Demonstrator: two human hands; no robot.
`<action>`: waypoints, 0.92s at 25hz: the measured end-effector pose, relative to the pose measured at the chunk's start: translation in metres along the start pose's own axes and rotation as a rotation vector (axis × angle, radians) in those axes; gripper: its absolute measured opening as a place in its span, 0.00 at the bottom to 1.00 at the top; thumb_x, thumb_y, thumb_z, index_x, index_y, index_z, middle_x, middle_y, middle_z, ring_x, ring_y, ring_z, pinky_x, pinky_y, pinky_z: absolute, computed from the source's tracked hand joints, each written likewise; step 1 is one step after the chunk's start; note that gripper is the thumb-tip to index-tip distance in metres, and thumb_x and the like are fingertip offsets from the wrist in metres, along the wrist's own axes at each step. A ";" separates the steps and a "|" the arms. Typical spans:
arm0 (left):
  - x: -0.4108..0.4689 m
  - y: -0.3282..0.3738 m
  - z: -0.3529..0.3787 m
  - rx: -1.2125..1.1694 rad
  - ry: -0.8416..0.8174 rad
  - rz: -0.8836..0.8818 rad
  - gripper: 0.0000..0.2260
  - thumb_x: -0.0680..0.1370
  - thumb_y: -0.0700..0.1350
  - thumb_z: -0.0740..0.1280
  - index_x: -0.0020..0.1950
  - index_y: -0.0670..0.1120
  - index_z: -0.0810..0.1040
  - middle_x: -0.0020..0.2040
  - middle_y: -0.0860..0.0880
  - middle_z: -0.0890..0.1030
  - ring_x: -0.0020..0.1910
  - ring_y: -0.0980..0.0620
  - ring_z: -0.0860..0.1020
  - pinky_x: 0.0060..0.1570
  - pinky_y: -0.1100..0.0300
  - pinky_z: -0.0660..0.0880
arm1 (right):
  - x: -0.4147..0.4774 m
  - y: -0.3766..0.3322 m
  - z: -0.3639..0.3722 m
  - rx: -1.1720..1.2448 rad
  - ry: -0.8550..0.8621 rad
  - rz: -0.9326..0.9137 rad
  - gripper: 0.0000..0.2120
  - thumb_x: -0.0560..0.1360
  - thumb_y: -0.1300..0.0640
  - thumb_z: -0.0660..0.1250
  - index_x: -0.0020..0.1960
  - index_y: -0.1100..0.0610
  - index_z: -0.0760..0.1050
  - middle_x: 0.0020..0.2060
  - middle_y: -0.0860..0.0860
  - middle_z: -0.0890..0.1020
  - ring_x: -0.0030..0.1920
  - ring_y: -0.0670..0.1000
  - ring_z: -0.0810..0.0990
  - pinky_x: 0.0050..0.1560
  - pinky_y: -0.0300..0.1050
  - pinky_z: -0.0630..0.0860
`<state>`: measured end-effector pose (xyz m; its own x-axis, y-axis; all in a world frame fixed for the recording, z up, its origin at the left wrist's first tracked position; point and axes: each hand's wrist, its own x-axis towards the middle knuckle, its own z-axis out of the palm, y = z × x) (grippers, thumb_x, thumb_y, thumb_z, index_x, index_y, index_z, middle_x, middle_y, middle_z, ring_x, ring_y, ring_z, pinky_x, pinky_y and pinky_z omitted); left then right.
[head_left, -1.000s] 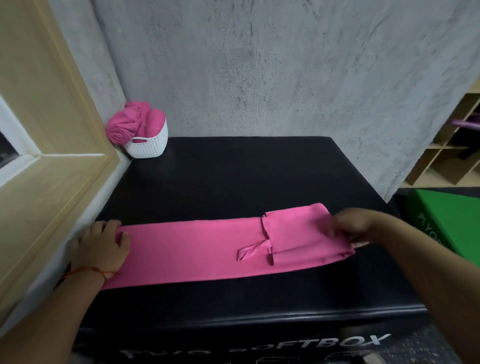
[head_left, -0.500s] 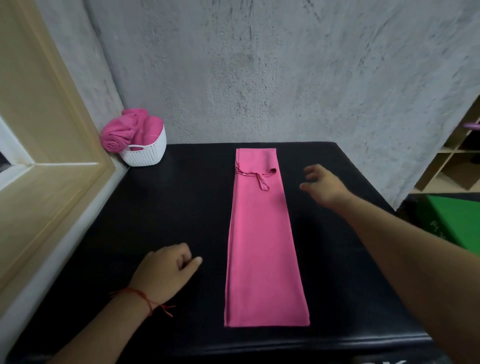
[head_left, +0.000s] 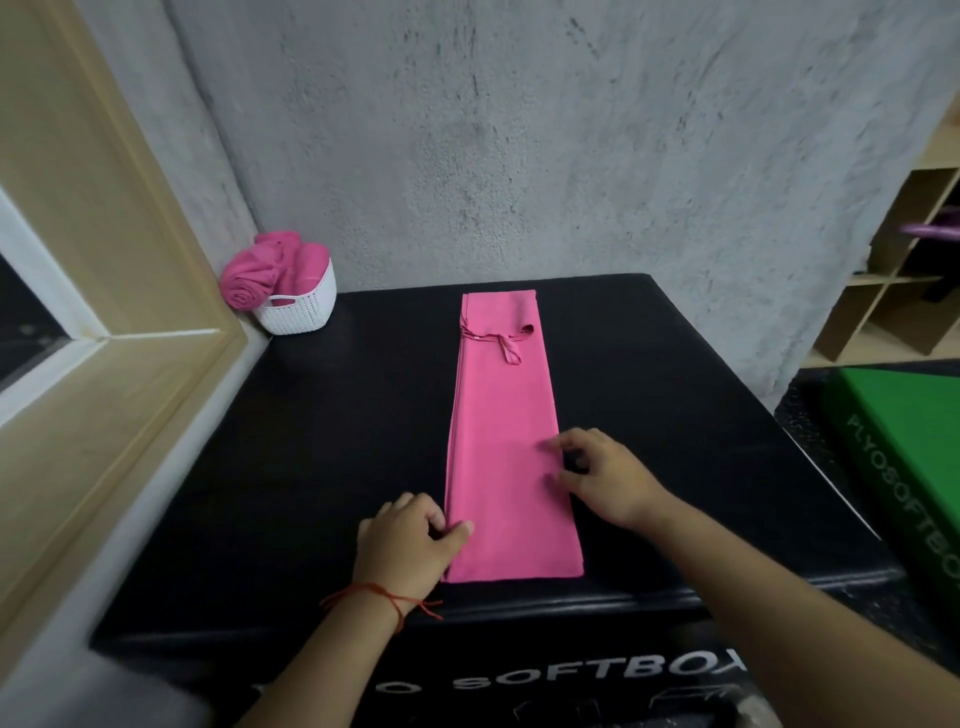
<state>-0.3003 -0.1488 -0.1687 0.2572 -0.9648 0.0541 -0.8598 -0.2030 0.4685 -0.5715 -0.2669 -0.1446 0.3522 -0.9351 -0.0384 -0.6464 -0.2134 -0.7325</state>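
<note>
A pink towel (head_left: 506, 447), folded into a long narrow strip, lies on the black soft box (head_left: 337, 467) and runs straight away from me. Its far end has a folded flap and a small loop. My left hand (head_left: 405, 545) is at the strip's left edge near the front end, with the thumb on the cloth and the curled fingers at the edge, pinching it. My right hand (head_left: 602, 478) sits at the right edge a little farther up. Its loosely curled fingertips touch the cloth, and a gap shows between finger and thumb.
A white basket (head_left: 301, 306) with rolled pink towels (head_left: 260, 273) stands in the far left corner against the grey wall. A wooden window frame (head_left: 119, 291) runs along the left. A green soft box (head_left: 904, 457) and wooden shelves (head_left: 893, 280) are to the right.
The towel strip was turned from lying sideways to running away from me, then let go. Both hands have now come back to its edges near the front end.
</note>
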 end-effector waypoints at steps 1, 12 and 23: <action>-0.007 0.004 0.000 0.025 0.003 -0.016 0.17 0.75 0.69 0.66 0.42 0.57 0.75 0.44 0.60 0.75 0.49 0.58 0.76 0.57 0.53 0.69 | -0.018 0.003 0.006 0.022 0.012 -0.035 0.17 0.77 0.50 0.76 0.64 0.39 0.80 0.60 0.40 0.78 0.60 0.45 0.80 0.67 0.46 0.77; -0.030 0.025 0.001 -0.097 -0.136 -0.280 0.21 0.71 0.62 0.67 0.36 0.43 0.80 0.31 0.49 0.81 0.36 0.46 0.82 0.47 0.50 0.80 | -0.091 0.027 0.053 -0.185 0.103 -0.372 0.27 0.71 0.29 0.72 0.69 0.31 0.75 0.74 0.30 0.68 0.80 0.43 0.59 0.81 0.55 0.57; -0.065 0.027 -0.004 -0.716 -0.069 -0.042 0.21 0.79 0.41 0.72 0.66 0.62 0.76 0.49 0.49 0.84 0.43 0.49 0.82 0.50 0.58 0.79 | -0.082 0.021 0.062 -0.325 0.080 -0.385 0.26 0.70 0.27 0.68 0.67 0.31 0.76 0.72 0.29 0.70 0.82 0.41 0.55 0.82 0.61 0.54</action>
<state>-0.3385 -0.0906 -0.1556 0.2349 -0.9718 -0.0216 -0.3432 -0.1037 0.9335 -0.5724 -0.1769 -0.1990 0.5619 -0.7873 0.2539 -0.6616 -0.6119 -0.4334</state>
